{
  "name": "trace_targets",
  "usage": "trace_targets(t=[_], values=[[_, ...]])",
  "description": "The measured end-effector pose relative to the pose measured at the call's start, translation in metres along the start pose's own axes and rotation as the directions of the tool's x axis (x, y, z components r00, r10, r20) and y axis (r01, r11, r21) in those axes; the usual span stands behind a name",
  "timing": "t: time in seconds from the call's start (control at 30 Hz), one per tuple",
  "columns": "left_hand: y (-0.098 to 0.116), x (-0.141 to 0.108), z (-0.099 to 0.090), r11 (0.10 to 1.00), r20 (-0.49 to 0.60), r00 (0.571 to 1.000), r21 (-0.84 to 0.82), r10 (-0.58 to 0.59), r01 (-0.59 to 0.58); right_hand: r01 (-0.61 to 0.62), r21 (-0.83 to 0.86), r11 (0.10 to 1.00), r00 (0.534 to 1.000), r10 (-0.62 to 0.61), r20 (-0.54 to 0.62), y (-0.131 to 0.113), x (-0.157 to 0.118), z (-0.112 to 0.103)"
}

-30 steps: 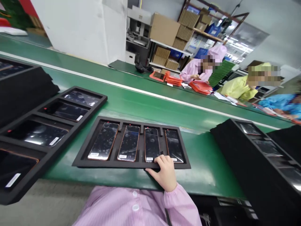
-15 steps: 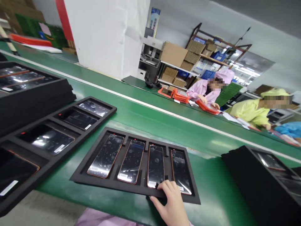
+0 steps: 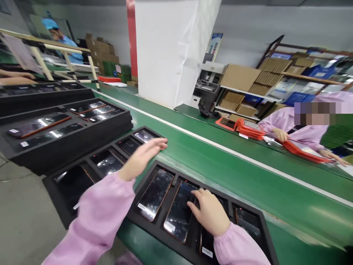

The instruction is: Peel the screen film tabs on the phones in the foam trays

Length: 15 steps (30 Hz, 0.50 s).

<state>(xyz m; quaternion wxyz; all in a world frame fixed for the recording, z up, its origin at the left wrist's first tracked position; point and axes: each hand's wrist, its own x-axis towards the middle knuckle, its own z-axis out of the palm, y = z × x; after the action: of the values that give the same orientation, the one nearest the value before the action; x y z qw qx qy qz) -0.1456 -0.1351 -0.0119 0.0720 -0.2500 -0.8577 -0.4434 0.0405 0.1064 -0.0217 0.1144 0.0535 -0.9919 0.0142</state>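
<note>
A black foam tray [image 3: 176,180] with several phones lies on the green bench in front of me. My right hand [image 3: 211,211] is over it, fingertips at the right edge of the second phone [image 3: 179,211] from the left, fingers apart and holding nothing. My left hand [image 3: 143,156] reaches above the gap between this tray and a second black tray [image 3: 88,162] on its left, fingers stretched out with nothing in them. The leftmost phone [image 3: 156,194] of the near tray lies below and right of my left hand.
Stacked black trays [image 3: 110,129] of phones stand at the left. Across the green bench [image 3: 220,147], a person in pink handles orange-red sleeves [image 3: 303,151]. Behind are a white pillar [image 3: 165,48] and shelves with boxes. Another person's forearm shows at far left.
My left hand has come into view, stretched out between the trays. My right hand has moved from the third phone's lower end to the second phone's upper right. The view has turned left.
</note>
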Motion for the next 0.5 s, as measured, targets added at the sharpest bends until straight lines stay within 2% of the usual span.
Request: trace_targets(t=[0.07,0.13,0.23,0.4,0.5], values=[[-0.011,0.004,0.010,0.999,0.139,0.990,-0.026,0.031,-0.028,-0.065,-0.148,0.987,0.995,0.054,-0.080,-0.003,0.017,0.015],[-0.022,0.007,0.022,0.999,0.246,0.969,-0.024,0.035,-0.030,-0.132,-0.218,0.967,0.983,0.100,-0.155,-0.002,0.023,0.030],[-0.037,0.005,0.033,1.000,0.332,0.943,0.013,0.016,-0.022,-0.136,-0.144,0.980,0.977,0.107,-0.187,0.009,0.022,0.047],[-0.043,-0.006,0.027,0.996,0.344,0.937,0.078,-0.063,0.039,-0.094,0.138,0.986,0.993,0.103,-0.059,0.030,0.023,0.051],[-0.046,-0.003,0.029,0.989,0.310,0.940,0.076,-0.142,0.125,-0.109,0.092,0.990,0.989,0.117,-0.094,0.026,0.025,0.045]])
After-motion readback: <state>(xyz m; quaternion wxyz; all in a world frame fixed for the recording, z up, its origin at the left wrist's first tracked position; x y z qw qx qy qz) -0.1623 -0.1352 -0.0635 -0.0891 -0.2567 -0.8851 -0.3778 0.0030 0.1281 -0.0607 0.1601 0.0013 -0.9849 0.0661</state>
